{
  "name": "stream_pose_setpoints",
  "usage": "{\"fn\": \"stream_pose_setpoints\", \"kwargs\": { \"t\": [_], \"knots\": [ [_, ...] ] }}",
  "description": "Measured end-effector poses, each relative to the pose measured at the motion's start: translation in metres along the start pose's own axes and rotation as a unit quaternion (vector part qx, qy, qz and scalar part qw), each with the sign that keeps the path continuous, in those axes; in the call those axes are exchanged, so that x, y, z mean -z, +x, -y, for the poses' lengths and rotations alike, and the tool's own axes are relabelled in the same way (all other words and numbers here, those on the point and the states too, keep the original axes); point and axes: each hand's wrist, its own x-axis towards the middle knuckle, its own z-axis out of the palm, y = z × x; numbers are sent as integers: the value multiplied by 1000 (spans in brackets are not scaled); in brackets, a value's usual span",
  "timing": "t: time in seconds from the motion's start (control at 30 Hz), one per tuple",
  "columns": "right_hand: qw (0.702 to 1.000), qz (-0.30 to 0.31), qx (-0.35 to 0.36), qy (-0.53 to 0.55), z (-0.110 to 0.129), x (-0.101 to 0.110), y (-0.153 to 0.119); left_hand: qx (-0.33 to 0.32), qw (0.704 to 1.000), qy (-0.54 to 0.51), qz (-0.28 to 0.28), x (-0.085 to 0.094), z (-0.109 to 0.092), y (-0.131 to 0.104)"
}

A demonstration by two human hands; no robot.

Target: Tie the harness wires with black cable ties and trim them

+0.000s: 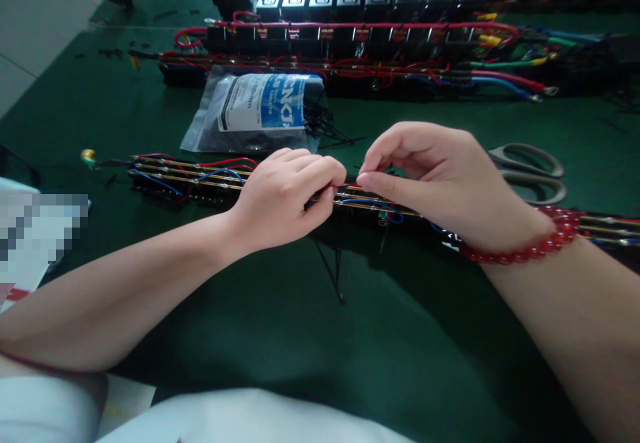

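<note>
Wearing white clothing (pixel 260 416) at the near edge, below the grip and closest to the camera. Reaching over a dark green table (pixel 280 336) to a wired strip (pixel 365 204). Holding left hand (pixel 290 193) over the strip, with thumb and forefinger drawn in close by a thin red wire (pixel 350 185); cannot tell whether clamped on it. Holding right hand (pixel 445 183) just beside, across a narrow gap, with thumb and fingertips nearly together; cannot tell whether pinching anything.

Directly under the grip, the strip, stretching out to left and right of both hands, with brass-coloured rods and more wires in red and blue. Wearing red beads (pixel 520 255) around right wrist. Just below the grip, a few thin black ties (pixel 338 286). Beyond the grip and somewhat left, a clear bag (pixel 255 109) with a white and blue label, and with more black ties poking out of the right end. Right of the grip, behind the right wrist, scissors (pixel 537 177) with looped handles. Farther beyond the grip, past the bag, another strip (pixel 300 66) with red wires along it.
</note>
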Motion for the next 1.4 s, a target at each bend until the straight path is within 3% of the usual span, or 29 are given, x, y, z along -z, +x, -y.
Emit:
{"fn": "stream_pose_setpoints", "kwargs": {
  "t": [0.37,0.63,1.4],
  "knots": [
    [996,29,45,71,-2,2,1,12,1000,-28,3,2,1,0],
    [994,-18,50,97,-3,-1,0,21,999,-20,16,2,1,0],
    [992,-62,41,101,-5,-3,0,6,1000,-4,18,0,1,-1]
  ]
}}
